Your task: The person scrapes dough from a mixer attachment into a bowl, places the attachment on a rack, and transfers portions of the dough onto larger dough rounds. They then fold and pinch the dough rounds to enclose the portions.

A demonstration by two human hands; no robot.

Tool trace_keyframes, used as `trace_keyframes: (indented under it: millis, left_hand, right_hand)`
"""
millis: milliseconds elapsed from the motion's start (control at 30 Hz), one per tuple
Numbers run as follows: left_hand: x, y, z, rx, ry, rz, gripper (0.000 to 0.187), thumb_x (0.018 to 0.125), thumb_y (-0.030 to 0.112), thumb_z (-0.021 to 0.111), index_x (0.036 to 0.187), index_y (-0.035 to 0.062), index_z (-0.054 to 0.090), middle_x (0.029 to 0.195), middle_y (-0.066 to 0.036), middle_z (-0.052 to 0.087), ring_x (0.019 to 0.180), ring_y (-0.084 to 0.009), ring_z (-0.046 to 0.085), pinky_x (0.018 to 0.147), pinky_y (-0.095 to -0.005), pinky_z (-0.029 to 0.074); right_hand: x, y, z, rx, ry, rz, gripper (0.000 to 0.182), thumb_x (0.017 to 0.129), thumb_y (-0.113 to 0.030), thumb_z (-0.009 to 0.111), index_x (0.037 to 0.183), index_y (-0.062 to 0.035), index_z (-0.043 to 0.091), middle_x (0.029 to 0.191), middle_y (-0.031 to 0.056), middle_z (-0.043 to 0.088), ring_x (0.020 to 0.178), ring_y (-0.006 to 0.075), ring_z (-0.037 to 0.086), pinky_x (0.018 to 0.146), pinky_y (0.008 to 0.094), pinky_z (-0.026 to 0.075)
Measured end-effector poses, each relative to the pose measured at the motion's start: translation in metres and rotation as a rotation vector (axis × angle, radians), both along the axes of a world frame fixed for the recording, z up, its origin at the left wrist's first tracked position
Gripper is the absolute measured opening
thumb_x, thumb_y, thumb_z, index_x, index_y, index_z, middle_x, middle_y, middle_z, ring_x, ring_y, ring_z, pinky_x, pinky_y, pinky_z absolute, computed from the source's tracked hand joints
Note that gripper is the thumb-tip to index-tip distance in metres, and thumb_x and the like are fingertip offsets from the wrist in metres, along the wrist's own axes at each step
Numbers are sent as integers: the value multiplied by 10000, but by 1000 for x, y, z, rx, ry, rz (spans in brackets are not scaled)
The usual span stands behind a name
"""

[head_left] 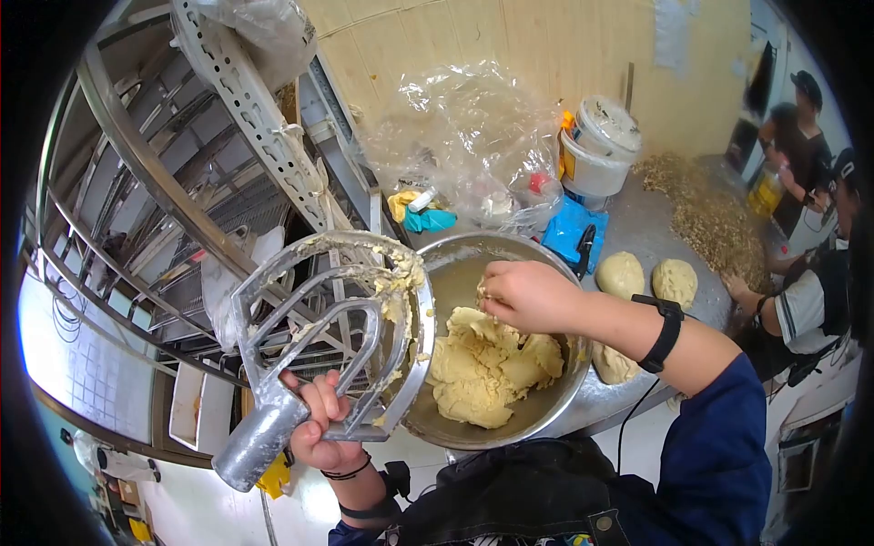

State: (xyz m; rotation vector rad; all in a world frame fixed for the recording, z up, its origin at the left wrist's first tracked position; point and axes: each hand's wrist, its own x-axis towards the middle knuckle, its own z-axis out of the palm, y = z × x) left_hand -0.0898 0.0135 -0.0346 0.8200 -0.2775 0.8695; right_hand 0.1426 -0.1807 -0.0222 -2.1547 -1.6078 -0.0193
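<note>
My left hand (319, 420) is wrapped around the lower frame of a large metal mixer paddle (371, 341), by its thick shaft. Bits of pale dough cling to the paddle's bars, mostly along the upper right. The paddle tilts over the left rim of a steel mixing bowl (569, 400). Inside the bowl lies a rough yellow mass of dough (487, 373). Above that dough, my right hand (533, 296) is closed with its fingertips bunched together and pointing down; what they hold, if anything, is hidden.
Rounded dough balls (621, 275) sit on the metal table (637, 396) right of the bowl. Behind it are crumpled clear plastic (473, 136), a white tub (596, 164) and a blue packet (574, 232). A metal rack (155, 173) stands left. Two people work at the right beside a brown crumbly heap (715, 227).
</note>
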Motion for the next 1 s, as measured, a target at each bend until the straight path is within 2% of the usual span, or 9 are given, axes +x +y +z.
trace_keyframes:
  millis: [133,267,333,467,533,733,867,933,1000]
  left_hand:
    - [-2,4,0,-38,-44,-56,563,646,65,557,1171,-16,371,557,-2,398,650,-167,457,1007,-382,317]
    - [-3,2,3,-150,-99,-155,505,680,16,538,1148,-6,351,550,9,375,660,-146,450,1003,-363,331]
    - [0,-1,4,-212,-124,-180,491,684,13,543,1136,-5,354,549,17,379,644,-134,453,989,-356,338]
    - [8,-10,8,-451,-232,-322,435,697,-9,587,1063,21,354,552,47,426,559,-87,454,844,-283,391]
    - [9,-8,-2,-565,-285,-432,465,703,73,585,1096,29,341,548,63,402,615,-95,483,962,-369,353]
    - [12,-19,-5,-571,-251,-490,460,690,53,588,1075,36,339,528,62,411,620,-89,501,943,-361,374]
    - [9,-28,1,-660,-185,-447,452,667,-35,593,1029,33,332,523,43,432,528,-74,466,761,-221,438]
    - [8,-29,0,-661,-195,-495,440,655,-32,580,1016,33,337,521,40,432,526,-77,468,736,-206,441]
    - [7,-29,1,-651,-205,-530,439,642,-35,571,1010,30,341,519,38,430,523,-82,466,734,-204,441]
  right_hand:
    - [-3,0,15,-320,173,-232,369,825,-239,554,1137,-41,547,929,207,604,870,320,591,793,404,464]
    - [12,5,-14,-139,361,-88,380,906,-328,475,1154,-45,532,1017,181,607,937,282,591,805,377,470]
    - [6,13,-16,82,1391,5,514,929,-452,418,1212,-26,471,1112,155,550,991,270,538,853,380,452]
    - [-25,31,-21,582,2067,352,669,929,-564,232,1227,-4,446,1142,147,526,1043,285,508,936,431,404]
    - [-40,33,-5,623,2117,508,631,941,-527,221,1254,-17,420,1188,151,513,1051,293,512,947,448,391]
    - [-52,32,-3,642,2108,536,542,948,-408,278,1368,-69,317,1236,160,499,971,306,563,870,454,439]
    - [-52,24,-3,489,2084,632,544,942,-396,301,1358,-47,328,1071,168,576,875,290,585,826,443,456]
    - [-66,19,13,536,2061,340,542,935,-391,324,1332,-25,364,953,173,585,809,272,580,787,417,461]
    - [-58,24,-10,506,2049,655,530,929,-385,352,1308,-18,394,1000,179,589,839,270,590,802,401,462]
